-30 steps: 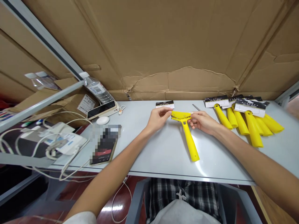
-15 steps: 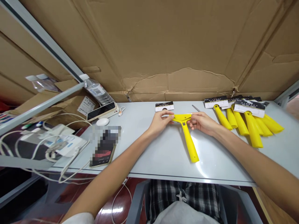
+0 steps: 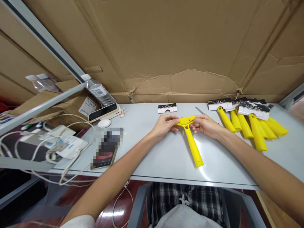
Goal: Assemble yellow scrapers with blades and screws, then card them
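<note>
A yellow scraper with a wide T-shaped head is held over the white table, its handle pointing toward me and slightly right. My left hand pinches the left end of the head. At the right end, the fingers of my right hand grip the other side of it. Just beyond my left hand lies a black-and-white card with a notch. Behind my right hand rests a thin grey metal tool, its kind too small to tell.
At the right lie several yellow scrapers with black-and-white header cards. On the left are a phone, another phone, a white oval object, tangled white cables and a plastic bottle. Cardboard walls the back.
The scraper's head has tilted a little, its left end dropping nearer to me. My left hand has shifted slightly right along it; my right hand stays almost in place.
</note>
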`<action>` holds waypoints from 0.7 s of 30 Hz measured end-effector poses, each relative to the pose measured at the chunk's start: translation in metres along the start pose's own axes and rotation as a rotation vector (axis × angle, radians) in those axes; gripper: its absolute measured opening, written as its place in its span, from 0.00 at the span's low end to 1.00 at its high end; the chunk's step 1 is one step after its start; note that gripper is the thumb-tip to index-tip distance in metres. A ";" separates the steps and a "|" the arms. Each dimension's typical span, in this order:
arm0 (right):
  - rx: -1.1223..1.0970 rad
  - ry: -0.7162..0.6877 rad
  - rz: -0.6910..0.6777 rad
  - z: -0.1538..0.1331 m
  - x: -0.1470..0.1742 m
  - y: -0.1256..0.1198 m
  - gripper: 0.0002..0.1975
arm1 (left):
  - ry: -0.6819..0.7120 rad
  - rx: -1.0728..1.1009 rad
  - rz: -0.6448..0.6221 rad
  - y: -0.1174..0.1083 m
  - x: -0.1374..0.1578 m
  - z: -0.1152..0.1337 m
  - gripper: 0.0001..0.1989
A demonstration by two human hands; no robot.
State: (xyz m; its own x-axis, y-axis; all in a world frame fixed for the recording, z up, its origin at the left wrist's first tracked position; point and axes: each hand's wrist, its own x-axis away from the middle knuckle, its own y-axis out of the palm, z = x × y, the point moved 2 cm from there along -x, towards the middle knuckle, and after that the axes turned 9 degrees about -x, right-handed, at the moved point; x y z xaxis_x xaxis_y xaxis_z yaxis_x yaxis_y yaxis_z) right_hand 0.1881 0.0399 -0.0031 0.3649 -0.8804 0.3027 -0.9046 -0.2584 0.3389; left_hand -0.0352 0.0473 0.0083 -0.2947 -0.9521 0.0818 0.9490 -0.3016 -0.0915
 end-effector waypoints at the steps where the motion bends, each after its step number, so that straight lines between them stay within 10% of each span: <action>1: -0.005 0.001 -0.002 0.000 0.000 0.000 0.20 | -0.016 0.001 -0.005 0.000 0.000 0.000 0.12; 21: 0.006 -0.005 -0.008 -0.001 -0.001 -0.004 0.18 | -0.021 0.016 0.018 -0.001 0.001 0.004 0.19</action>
State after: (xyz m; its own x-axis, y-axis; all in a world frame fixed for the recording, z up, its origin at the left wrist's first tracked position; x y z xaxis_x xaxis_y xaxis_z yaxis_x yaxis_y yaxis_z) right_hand 0.1916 0.0419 -0.0033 0.3708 -0.8805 0.2952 -0.9030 -0.2675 0.3363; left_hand -0.0363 0.0469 0.0126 -0.2755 -0.9560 0.1006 0.9558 -0.2836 -0.0775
